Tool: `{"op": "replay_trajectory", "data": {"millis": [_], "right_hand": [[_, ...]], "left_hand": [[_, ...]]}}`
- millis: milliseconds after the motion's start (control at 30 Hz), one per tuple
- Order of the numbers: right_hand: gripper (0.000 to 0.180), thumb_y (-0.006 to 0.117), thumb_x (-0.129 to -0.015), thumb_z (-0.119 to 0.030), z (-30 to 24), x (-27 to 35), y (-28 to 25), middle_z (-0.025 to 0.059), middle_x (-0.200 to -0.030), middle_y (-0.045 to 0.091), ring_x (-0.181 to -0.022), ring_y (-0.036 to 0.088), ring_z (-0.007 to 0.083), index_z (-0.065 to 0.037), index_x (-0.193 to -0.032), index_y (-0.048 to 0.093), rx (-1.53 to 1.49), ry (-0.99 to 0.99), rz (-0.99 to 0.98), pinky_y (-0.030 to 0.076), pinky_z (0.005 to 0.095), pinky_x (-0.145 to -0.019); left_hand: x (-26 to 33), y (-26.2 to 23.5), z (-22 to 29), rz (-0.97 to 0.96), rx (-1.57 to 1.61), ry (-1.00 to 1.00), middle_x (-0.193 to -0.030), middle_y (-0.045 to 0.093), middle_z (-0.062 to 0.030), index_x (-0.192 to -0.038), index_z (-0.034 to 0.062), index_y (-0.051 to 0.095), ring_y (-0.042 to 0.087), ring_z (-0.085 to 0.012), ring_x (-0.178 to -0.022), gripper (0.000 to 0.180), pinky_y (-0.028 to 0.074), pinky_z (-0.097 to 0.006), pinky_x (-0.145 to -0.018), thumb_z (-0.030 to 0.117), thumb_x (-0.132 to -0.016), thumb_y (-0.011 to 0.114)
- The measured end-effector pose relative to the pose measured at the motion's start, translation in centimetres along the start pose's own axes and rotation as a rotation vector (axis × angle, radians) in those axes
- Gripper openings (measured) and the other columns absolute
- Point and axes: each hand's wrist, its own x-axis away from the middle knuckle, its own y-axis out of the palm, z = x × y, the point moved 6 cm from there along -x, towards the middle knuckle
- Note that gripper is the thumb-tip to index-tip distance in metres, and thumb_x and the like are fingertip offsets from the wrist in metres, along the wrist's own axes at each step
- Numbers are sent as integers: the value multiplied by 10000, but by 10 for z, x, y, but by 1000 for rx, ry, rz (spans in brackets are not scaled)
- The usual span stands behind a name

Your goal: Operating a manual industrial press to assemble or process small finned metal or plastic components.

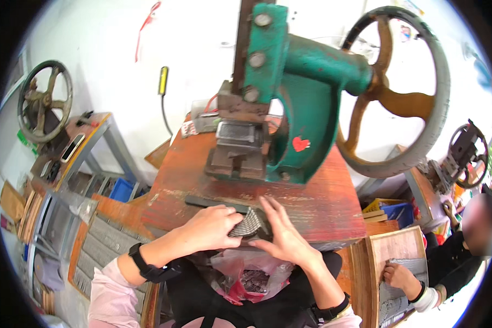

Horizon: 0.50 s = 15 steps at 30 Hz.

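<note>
My left hand (216, 227) is closed round a block of small metal strips (246, 223), stacked tight so their ends form a grey grid pattern. Beside the block's right side is my right hand (284, 232), thumb and fingers apart and stretched along it; whether it presses on the block I cannot tell. A dark flat bar (208, 202) lies on the red-brown wooden table (175, 180) just beyond my left fingers. Farther back stands a green hand press (311, 120) with a spoked handwheel (440, 104) and a steel die block (238, 134) under its ram.
A plastic bag (224, 273) with dark metal pieces hangs below the table's near edge. To the left lies a tray of grey strips (104, 246). At right, a co-worker's hand (402, 275) reaches into a wooden tray (393, 240). Another handwheel press (46, 101) stands far left.
</note>
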Motion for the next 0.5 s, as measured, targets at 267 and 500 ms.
{"op": "replay_trajectory", "data": {"millis": [267, 500], "right_hand": [[477, 692, -737, -113, 25, -5, -7, 183, -1016, 560, -986, 492, 366, 14, -1168, 531, 76, -78, -4, 422, 412, -879], [544, 738, -704, -108, 2, -30, -20, 177, -1059, 574, -1056, 501, 356, 5, -1190, 521, 38, -140, 127, 428, 409, -911]], "left_hand": [[-6, 16, 10, 20, -145, -52, -966, 564, -204, -1167, -106, 491, 529, -338, -895, 525, 453, -387, -830, 183, -765, 666], [8, -4, -5, 211, 103, -104, -1079, 533, -252, -1299, -86, 368, 509, -392, -971, 626, 423, -440, -872, 75, -768, 657]]}}
